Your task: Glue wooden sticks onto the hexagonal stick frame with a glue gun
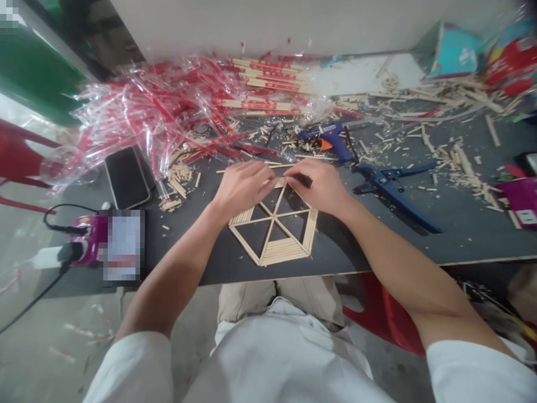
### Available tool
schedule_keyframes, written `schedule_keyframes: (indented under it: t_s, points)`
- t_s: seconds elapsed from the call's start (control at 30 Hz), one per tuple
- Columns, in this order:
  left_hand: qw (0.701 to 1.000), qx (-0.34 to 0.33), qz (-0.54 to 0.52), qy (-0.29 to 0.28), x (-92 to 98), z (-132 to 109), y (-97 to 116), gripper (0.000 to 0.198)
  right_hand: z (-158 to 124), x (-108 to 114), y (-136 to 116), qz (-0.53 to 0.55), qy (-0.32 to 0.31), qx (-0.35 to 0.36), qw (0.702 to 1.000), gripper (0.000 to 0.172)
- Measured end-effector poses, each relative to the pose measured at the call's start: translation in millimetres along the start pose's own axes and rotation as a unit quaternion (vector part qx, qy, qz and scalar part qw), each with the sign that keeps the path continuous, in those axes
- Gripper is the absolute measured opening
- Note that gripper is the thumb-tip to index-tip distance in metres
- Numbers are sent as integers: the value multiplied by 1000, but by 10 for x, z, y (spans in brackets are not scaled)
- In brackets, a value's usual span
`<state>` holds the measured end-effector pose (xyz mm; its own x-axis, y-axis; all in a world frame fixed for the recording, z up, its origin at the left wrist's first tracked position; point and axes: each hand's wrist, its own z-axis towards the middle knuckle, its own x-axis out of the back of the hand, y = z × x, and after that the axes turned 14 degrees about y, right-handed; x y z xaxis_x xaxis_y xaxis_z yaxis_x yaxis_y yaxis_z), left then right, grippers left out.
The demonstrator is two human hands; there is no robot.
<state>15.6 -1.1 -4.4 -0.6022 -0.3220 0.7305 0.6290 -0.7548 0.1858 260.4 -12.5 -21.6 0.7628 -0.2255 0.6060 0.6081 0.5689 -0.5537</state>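
Note:
A hexagonal frame of thin wooden sticks (pixel 285 252) lies flat on the dark table, with spokes meeting at its middle. Some of its wedges have rows of sticks laid side by side along the outer edge. My left hand (pixel 245 187) is closed over the frame's far left side, fingertips pinching a short wooden stick (pixel 280 182) at the far edge. From the right, my right hand (pixel 316 183) pinches at the same stick with bent fingers. The fingers partly hide the stick and that side of the frame.
Behind my hands lies a blue glue gun (pixel 331 139); a blue-handled cutter (pixel 396 193) is to the right. Red-and-clear wrappers (pixel 159 106) pile up at the back left. Wood scraps (pixel 465 168) litter the right. A phone (pixel 127 178) and purple power adapter (pixel 90 240) sit left.

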Motion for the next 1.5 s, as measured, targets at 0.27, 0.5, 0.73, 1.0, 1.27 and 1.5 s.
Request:
schedule_keyframes:
  t_s: [0.27,0.5,0.73,1.0,1.27,1.5]
  points:
    - [975,200,-98,13,148,41,-283,29,-10,-3,-42,5,16,6,1000,23]
    - [942,220,-225,-119,163,2,-415,30,-14,-3,-27,1,7,-2,1000,19]
    - [931,215,-254,-149,205,-11,-484,35,-7,1,-33,5,-2,-11,1000,13]
    - [932,215,-245,-156,224,1,-465,33,-5,1,-33,-1,1,-1,1000,12]
    - [936,217,-231,-153,199,4,-449,31,-5,0,-44,-4,3,-2,1000,13]
    - [945,219,-195,-143,175,14,-394,30,-11,6,-31,1,-4,-7,1000,15]
